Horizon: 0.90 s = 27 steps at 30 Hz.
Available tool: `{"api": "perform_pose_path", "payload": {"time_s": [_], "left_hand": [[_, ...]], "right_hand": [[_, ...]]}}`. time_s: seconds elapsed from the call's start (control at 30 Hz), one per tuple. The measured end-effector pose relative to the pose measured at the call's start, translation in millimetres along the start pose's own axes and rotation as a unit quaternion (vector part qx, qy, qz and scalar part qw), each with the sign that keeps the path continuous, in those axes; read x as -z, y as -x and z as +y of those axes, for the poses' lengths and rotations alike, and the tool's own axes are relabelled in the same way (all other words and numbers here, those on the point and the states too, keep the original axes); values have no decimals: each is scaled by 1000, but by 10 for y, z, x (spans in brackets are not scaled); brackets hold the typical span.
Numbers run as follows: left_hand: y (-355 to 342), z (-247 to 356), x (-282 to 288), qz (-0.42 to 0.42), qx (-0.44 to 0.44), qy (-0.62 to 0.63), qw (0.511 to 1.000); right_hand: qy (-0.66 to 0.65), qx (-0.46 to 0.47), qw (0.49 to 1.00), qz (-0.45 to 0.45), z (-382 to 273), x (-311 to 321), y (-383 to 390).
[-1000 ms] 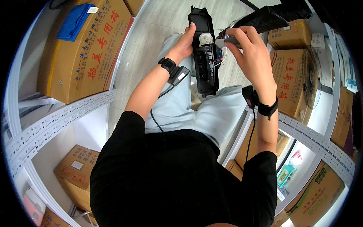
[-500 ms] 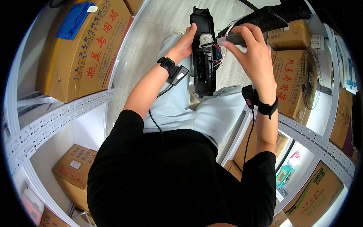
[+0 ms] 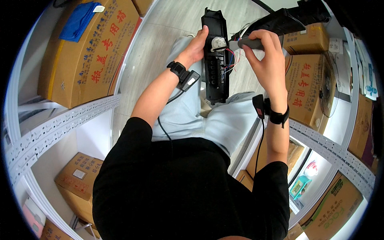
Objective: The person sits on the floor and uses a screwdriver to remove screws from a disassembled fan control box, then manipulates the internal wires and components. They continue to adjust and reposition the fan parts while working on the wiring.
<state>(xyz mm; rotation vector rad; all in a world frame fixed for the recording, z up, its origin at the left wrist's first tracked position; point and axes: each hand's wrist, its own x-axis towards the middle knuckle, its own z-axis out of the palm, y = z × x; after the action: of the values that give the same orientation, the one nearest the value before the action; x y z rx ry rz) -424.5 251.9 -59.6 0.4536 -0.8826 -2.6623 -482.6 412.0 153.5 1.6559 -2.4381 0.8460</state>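
I hold a long black plastic housing (image 3: 215,80) upright over my lap in my left hand (image 3: 195,47), thumb along its edge. A white round part (image 3: 219,43) sits in its upper half, with red, blue and white wires (image 3: 233,58) coming from it and a row of small black parts below. My right hand (image 3: 265,62) is closed on a grey cylindrical tool handle (image 3: 250,44), whose end reaches in beside the white part; exactly what it touches is too small to tell. A bulky black assembly (image 3: 298,16) with cables stands just beyond.
Shelves (image 3: 60,112) on both sides hold cardboard boxes (image 3: 68,72), a blue cloth (image 3: 79,22) at upper left and a turquoise item (image 3: 300,187) at lower right. A wire fan guard (image 3: 329,82) leans at the right. Pale flooring (image 3: 160,20) lies beneath.
My right hand and wrist have shifted a little left and down, still on the grey tool, whose angle varies slightly. The housing has moved very slightly; my left hand keeps its hold.
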Motion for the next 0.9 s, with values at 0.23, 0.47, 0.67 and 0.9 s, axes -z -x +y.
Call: {"api": "perform_pose_path", "payload": {"time_s": [0.23, 0.47, 0.67, 0.9], "left_hand": [[-23, -10, 44, 6, 10, 10, 1000], [-26, -29, 27, 8, -3, -2, 1000], [2, 5, 19, 9, -2, -8, 1000], [5, 12, 21, 8, 3, -11, 1000]], "right_hand": [[34, 10, 999, 27, -53, -48, 47], [-36, 16, 997, 72, -76, -77, 58], [-11, 23, 999, 42, -7, -69, 102], [-3, -15, 997, 72, -149, -74, 99]]}}
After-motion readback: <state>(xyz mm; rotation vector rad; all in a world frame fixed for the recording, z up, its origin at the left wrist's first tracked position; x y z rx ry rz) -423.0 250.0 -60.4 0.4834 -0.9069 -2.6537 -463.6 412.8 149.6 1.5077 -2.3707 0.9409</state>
